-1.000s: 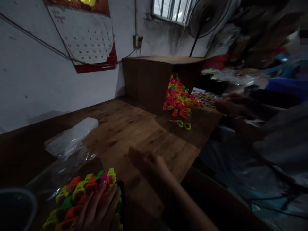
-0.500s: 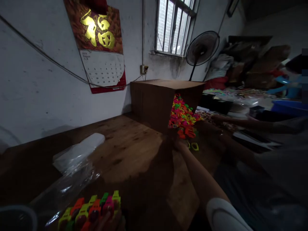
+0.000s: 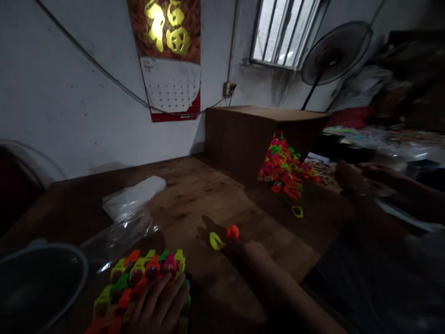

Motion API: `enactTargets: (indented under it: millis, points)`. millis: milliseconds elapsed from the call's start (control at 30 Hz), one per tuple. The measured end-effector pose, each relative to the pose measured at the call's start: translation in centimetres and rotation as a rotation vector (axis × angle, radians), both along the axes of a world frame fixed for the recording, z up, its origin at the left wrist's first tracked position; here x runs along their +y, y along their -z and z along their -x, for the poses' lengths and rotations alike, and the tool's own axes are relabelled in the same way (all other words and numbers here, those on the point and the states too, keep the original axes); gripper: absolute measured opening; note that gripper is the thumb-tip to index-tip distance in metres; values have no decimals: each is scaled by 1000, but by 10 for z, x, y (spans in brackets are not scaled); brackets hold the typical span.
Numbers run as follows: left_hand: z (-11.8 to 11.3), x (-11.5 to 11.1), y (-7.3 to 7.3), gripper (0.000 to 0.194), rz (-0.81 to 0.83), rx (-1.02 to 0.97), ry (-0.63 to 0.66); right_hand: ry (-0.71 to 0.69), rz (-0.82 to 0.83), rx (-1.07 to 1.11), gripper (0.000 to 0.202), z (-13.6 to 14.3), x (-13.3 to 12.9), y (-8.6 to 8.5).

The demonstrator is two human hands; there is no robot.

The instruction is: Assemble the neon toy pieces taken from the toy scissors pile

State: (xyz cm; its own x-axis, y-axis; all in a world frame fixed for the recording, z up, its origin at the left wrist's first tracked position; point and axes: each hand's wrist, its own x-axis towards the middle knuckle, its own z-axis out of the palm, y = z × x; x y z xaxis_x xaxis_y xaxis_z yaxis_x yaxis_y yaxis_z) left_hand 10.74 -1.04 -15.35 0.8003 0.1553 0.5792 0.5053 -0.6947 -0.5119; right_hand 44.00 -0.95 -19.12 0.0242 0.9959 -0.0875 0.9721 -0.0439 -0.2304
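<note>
My left hand (image 3: 160, 304) lies with its fingers stretched out over rows of bright plastic toy watches (image 3: 137, 269), in yellow, orange, green and pink, at the bottom of the view. Over the middle of the wooden table, my right hand (image 3: 248, 253) is closed on toy watches: a yellow one (image 3: 216, 241) and an orange one (image 3: 232, 231) stick out past its fingertips. A heap of similar watches (image 3: 280, 160) spills from a cardboard box (image 3: 236, 144) lying on its side. One loose yellow watch (image 3: 297, 212) lies in front of the heap.
Clear plastic bags (image 3: 137, 197) lie left of centre, and a round tub (image 3: 81, 260) stands at the lower left. At the right, another person's hands (image 3: 351, 178) work beside the heap. A fan (image 3: 335, 55) stands behind the box, near the barred window.
My right hand has drawn back from the heap towards me and now carries yellow and orange watches. The view has shifted left and down, showing more of the tub and my left hand.
</note>
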Motion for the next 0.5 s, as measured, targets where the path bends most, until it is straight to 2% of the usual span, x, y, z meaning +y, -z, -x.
enactTargets:
  millis: [67,167,233,300,400,500]
  points:
    - [-1,-5,0,38,126,-34,-56,-61,-26,25,32,23,-16,-3]
    - [-4,-12,2,39,213,-53,-77,-92,-61,-19,47,38,-24,-6]
    - [-5,-14,4,39,228,-67,-69,-74,-65,-48,59,41,-25,-5]
    - [-6,-13,6,39,239,-72,-71,3,-56,-68,62,42,-25,-2]
    - [-7,-13,8,38,265,-97,-93,151,-31,-76,46,42,-24,0]
    - [-7,-15,8,38,300,-119,-72,228,31,-44,28,42,-19,-6]
